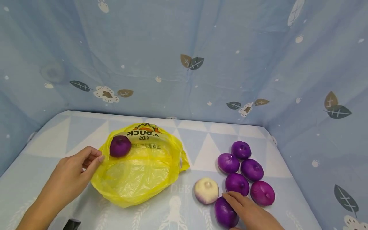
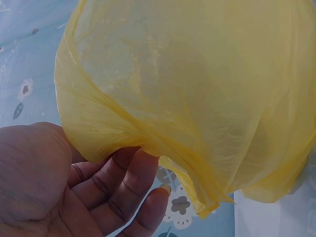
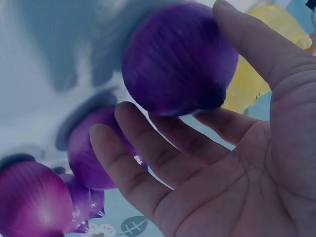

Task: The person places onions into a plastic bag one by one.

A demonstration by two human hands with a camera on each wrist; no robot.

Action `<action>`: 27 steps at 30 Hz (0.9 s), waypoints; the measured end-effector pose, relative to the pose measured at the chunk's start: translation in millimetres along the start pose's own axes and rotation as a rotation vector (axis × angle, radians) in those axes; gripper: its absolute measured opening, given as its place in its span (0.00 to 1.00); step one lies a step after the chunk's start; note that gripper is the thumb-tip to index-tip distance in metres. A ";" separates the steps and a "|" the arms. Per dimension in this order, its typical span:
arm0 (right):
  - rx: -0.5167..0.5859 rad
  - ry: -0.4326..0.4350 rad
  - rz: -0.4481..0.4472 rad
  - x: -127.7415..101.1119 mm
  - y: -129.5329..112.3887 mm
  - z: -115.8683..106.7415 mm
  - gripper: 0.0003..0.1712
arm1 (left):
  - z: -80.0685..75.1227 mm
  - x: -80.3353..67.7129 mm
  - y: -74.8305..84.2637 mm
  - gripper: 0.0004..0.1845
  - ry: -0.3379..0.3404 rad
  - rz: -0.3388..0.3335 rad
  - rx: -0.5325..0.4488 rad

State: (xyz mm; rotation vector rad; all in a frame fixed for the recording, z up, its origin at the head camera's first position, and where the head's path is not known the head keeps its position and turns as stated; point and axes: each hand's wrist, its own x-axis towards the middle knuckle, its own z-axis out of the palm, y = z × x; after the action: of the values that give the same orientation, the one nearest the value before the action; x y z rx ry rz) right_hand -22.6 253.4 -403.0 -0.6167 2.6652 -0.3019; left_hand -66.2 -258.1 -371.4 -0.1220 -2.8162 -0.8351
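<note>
A yellow plastic bag (image 1: 141, 172) lies on the table at the left with its mouth spread wide, and a purple onion (image 1: 120, 146) sits inside near its left wall. My left hand (image 1: 76, 169) pinches the bag's left rim between thumb and fingers; the left wrist view shows the thin plastic (image 2: 197, 98) running over those fingers. At the front right, my right hand (image 1: 254, 212) holds another purple onion (image 1: 225, 212), its thumb on one side and fingers on the other. A pale onion (image 1: 206, 190) with a purple-tinged base stands just left of that hand.
Several more purple onions cluster beyond and beside the right hand, among them a redder one (image 1: 263, 193) on the right. A small black object (image 1: 72, 224) shows at the front edge, left of centre. Blue patterned curtain (image 1: 161, 64) walls in the table's back and sides.
</note>
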 end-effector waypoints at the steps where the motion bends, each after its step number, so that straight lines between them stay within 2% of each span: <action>1: -0.003 -0.002 0.002 0.1 0.0 1.3 0.62 | 0.0 0.1 0.1 0.06 0.001 0.000 -0.001; 11: -0.044 0.023 -0.015 2.6 -2.7 9.2 0.64 | -1.6 1.3 0.3 0.05 0.011 0.011 0.001; 19: -0.020 -0.019 0.032 1.8 -0.7 6.8 0.66 | -0.7 0.8 0.1 0.06 -0.011 -0.012 0.009; 27: -0.001 0.003 0.002 2.7 -0.2 3.4 0.56 | -1.0 0.3 -0.6 0.06 0.014 -0.008 0.009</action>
State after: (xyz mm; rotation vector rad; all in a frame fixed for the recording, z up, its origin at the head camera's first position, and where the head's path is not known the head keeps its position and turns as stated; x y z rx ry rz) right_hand -23.3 251.6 -406.9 -0.6144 2.6687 -0.3014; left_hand -66.4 -259.1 -370.8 -0.1035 -2.8090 -0.8215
